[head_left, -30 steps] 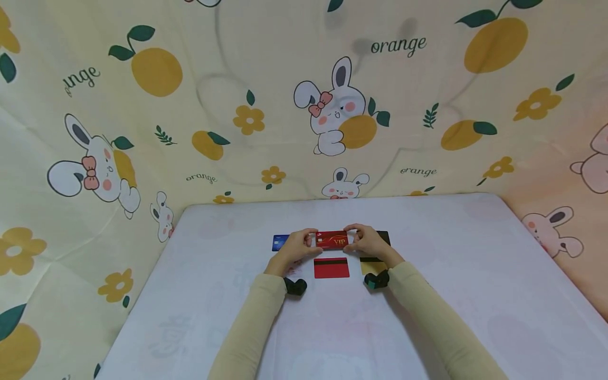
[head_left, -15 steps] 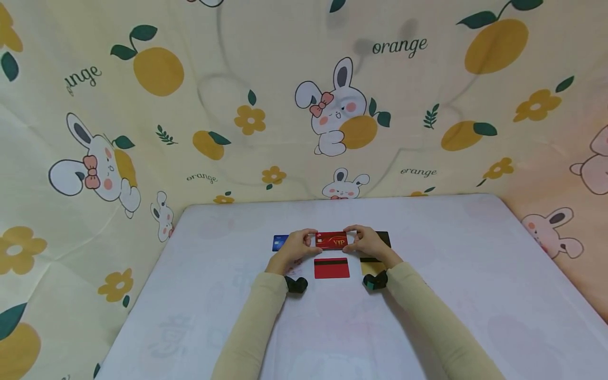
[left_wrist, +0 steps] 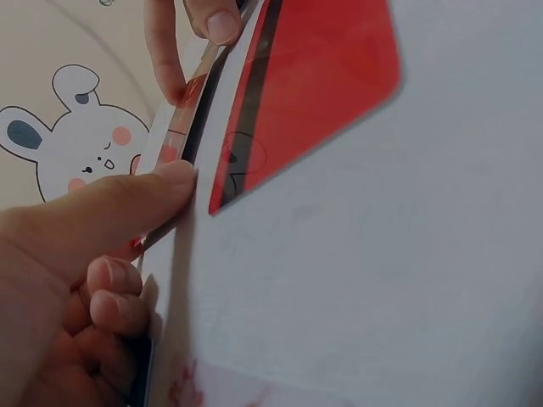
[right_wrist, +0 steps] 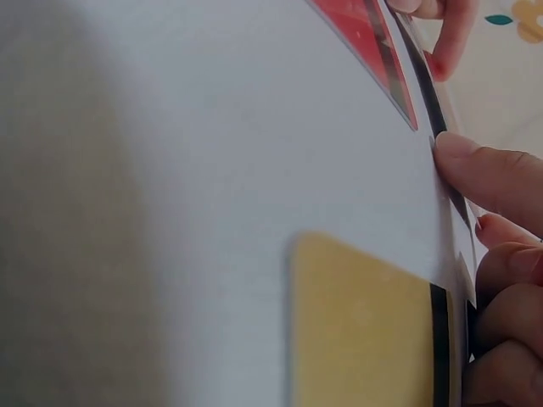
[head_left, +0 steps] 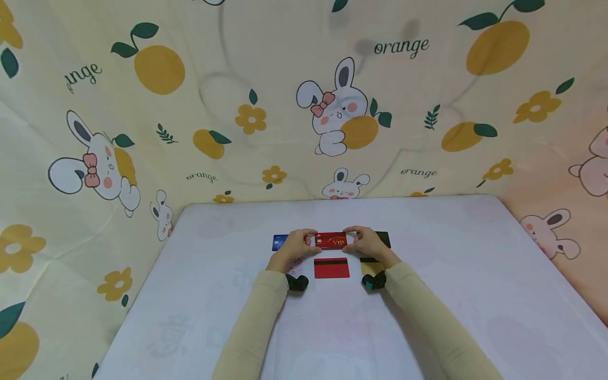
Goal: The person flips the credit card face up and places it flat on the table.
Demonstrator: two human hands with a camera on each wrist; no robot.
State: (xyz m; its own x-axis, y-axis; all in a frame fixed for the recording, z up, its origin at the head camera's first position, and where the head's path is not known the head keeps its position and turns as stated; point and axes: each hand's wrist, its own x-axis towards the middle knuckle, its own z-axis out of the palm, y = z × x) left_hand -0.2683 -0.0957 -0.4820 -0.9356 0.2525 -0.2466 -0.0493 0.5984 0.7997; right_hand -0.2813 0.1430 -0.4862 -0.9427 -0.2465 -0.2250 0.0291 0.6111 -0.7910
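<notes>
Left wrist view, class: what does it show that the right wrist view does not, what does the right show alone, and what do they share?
Only the left: a printed white rabbit and part of a pale card with reddish marks.

Only the right: the gold card with its dark stripe, and an orange flower print.

Both: the striped red card, the white tabletop, and the left hand and right hand holding the VIP card.

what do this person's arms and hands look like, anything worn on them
The left hand and right hand wear no gloves. The left sleeve and right sleeve are long, plain and pale yellowish beige. Small dark pieces sit at the left wrist and right wrist.
</notes>
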